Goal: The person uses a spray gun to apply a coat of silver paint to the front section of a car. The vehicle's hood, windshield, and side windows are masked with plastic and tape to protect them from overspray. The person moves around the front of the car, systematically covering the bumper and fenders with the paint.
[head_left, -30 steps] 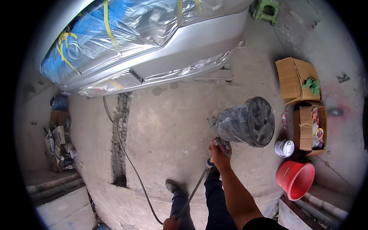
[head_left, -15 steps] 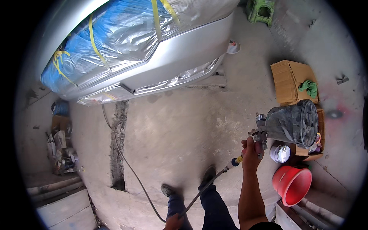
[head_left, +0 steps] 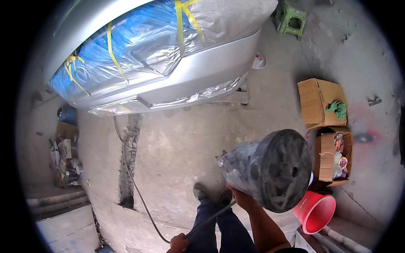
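Observation:
My right hand [head_left: 242,197] is closed round a spray gun, whose large dark, paint-stained cup [head_left: 270,168] tilts up close to the view. The cup hides the gun's body and most of my fingers. Low in the view, my left hand [head_left: 179,243] is wrapped round a thin dark air hose [head_left: 211,216] that runs up to the right hand. From the left hand the hose also trails across the floor toward the car. Ahead stands a silver car bumper [head_left: 215,61], with blue and clear masking film [head_left: 143,33] held by yellow tape above it.
To the right are a cardboard box [head_left: 312,101] with a green glove or rag on it, an opened box [head_left: 327,162] of supplies and a red bucket [head_left: 314,219]. A green stool [head_left: 291,21] stands at the far right. A broken floor groove [head_left: 128,192] lies left.
My right hand has brought the spray gun left and closer, turning its cup toward the view. My left hand still grips the hose and has shifted slightly left. My feet are closer together.

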Demonstrator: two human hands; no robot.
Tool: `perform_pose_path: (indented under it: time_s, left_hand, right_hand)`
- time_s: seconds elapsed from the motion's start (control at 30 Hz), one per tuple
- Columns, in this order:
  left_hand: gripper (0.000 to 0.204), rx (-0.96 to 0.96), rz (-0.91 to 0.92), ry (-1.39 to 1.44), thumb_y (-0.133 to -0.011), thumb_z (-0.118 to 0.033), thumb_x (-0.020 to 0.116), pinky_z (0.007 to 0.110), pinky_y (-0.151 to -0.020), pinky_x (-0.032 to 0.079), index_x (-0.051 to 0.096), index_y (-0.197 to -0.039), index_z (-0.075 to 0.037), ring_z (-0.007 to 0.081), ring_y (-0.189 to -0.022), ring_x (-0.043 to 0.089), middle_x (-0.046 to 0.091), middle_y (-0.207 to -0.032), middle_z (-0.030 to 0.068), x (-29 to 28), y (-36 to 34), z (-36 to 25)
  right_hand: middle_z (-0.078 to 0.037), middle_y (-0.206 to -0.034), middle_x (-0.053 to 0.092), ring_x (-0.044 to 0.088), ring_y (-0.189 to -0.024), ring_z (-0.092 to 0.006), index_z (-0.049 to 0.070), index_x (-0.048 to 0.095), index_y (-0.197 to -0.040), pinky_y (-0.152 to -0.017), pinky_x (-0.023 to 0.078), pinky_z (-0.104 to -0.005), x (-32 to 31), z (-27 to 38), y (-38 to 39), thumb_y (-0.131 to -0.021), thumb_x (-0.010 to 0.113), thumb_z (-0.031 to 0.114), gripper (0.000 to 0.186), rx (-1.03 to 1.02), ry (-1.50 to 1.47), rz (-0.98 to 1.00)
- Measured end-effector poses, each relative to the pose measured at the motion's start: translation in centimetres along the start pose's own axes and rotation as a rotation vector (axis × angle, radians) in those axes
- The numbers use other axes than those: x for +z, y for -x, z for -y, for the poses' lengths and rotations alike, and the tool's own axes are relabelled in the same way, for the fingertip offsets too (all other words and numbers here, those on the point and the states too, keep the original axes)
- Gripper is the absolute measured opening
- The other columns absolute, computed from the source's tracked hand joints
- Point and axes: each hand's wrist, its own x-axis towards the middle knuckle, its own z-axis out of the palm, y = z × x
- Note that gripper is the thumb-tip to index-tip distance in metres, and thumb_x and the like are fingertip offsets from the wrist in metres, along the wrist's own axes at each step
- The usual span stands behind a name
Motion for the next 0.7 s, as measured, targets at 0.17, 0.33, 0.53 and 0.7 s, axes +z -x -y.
perform_pose_path:
  time_s: [0.17, 0.33, 0.53, 0.7]
  left_hand:
    - [0.036, 0.072, -0.018, 0.093, -0.079, -0.043, 0.057, 0.048, -0.074, 0.048, 0.062, -0.085, -0.007, 0.0395, -0.081, 0.062, 0.064, -0.079, 0.0203, 0.6, -1.7, -0.4]
    - [0.038, 0.127, -0.013, 0.14, -0.079, -0.044, 0.055, 0.05, -0.074, 0.047, 0.061, -0.085, -0.007, 0.0399, -0.082, 0.062, 0.064, -0.08, 0.0206, -0.4, -1.9, -1.6]
    - [0.04, 0.072, 0.047, 0.08, -0.076, -0.044, 0.056, 0.048, -0.077, 0.048, 0.063, -0.087, -0.007, 0.0391, -0.084, 0.062, 0.064, -0.082, 0.021, -1.1, -2.1, 1.5]
    - [0.036, 0.055, 0.036, 0.035, -0.075, -0.042, 0.057, 0.046, -0.075, 0.049, 0.064, -0.086, -0.008, 0.0375, -0.083, 0.062, 0.065, -0.081, 0.0195, -0.7, -2.3, 5.5]
  right_hand:
    - [-0.003, -0.075, 0.056, 0.045, -0.058, -0.0033, 0.004, 0.051, -0.117, -0.051, 0.036, -0.0177, -5.6, 6.0, -2.0, -0.089, 0.053, 0.022, 0.033, 0.198, -0.305, -0.474]
    - [-0.003, -0.081, 0.058, 0.054, -0.07, -0.007, 0.004, 0.052, -0.117, -0.054, 0.04, -0.0197, -5.2, 7.4, -2.8, -0.086, 0.056, 0.012, 0.033, 0.274, -0.367, -0.461]
    - [-0.009, -0.099, 0.062, 0.057, -0.092, -0.0208, 0.004, 0.059, -0.097, -0.08, 0.044, -0.0312, 3.1, 4.8, -1.0, -0.088, 0.055, 0.016, 0.016, -0.414, 0.651, -0.028]
    - [-0.007, -0.09, 0.064, 0.059, -0.084, -0.0172, 0.005, 0.061, -0.093, -0.075, 0.046, -0.0299, 6.3, 3.7, 0.6, -0.083, 0.063, 0.01, 0.012, -0.307, 0.366, 0.187]
